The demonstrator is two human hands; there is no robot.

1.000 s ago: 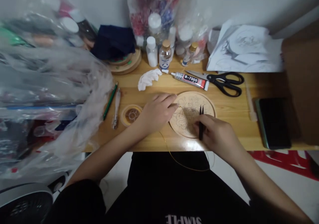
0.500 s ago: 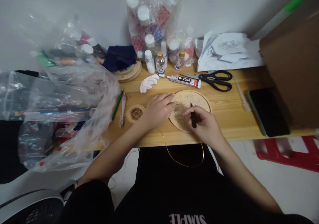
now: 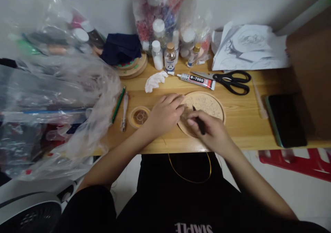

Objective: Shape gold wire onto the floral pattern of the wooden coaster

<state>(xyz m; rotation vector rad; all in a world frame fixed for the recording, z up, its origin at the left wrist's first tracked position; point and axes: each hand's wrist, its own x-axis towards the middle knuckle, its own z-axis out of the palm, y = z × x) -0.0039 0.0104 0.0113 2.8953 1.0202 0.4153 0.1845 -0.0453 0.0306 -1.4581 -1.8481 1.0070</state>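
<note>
A round wooden board point(image 3: 216, 105) with a line drawing on it lies near the table's front edge. My left hand point(image 3: 167, 115) rests on its left rim, fingers stretched out and fingertips on the drawing. In my right hand point(image 3: 216, 131) are slim black tweezers point(image 3: 200, 125), their pointed end up by the left fingertips. Thin gold wire point(image 3: 190, 182) hangs in a loop off the edge, over my lap; its ends are hidden around my hands. To the left of my left hand lies a wire spool point(image 3: 140, 117).
A B-7000 glue tube point(image 3: 198, 81), black-handled scissors point(image 3: 232, 81) and small bottles point(image 3: 170, 57) stand or lie behind the board. Left are a green pencil point(image 3: 119, 104), a white pen point(image 3: 124, 112) and plastic bags point(image 3: 85, 84). A phone point(image 3: 286, 120) lies right.
The tweezers' tip has shifted left toward my left fingertips and leans more. My left hand stays on the board. The whole view has shifted slightly.
</note>
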